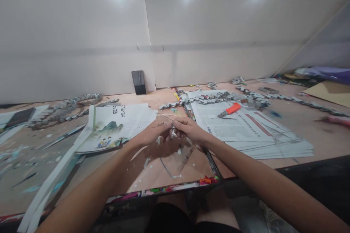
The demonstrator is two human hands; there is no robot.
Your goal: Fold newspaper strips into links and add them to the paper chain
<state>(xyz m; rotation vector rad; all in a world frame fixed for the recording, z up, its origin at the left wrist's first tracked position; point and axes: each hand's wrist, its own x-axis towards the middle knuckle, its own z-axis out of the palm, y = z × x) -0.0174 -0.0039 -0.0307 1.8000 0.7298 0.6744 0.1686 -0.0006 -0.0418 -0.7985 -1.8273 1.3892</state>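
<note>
My left hand [156, 130] and my right hand [188, 128] meet above the middle of the table, their fingertips close together. Both pinch a thin strip [165, 117], probably folded newspaper, whose end sticks out up and to the left. The fingers hide most of the strip. Left of my hands lies a printed newspaper sheet [136, 116]. To the right is a stack of newspaper sheets [262, 142], with an orange utility knife [232, 109] on top. Behind my hands stretches a chain of folded paper links [202, 99].
A phone [139, 82] leans against the white partition [218, 29]. More folded paper chains [65, 107] lie at the left, and another chain [300, 101] runs to the right. Long white paper strips [46, 193] hang over the front left edge. Coloured scraps [208, 180] line the front edge.
</note>
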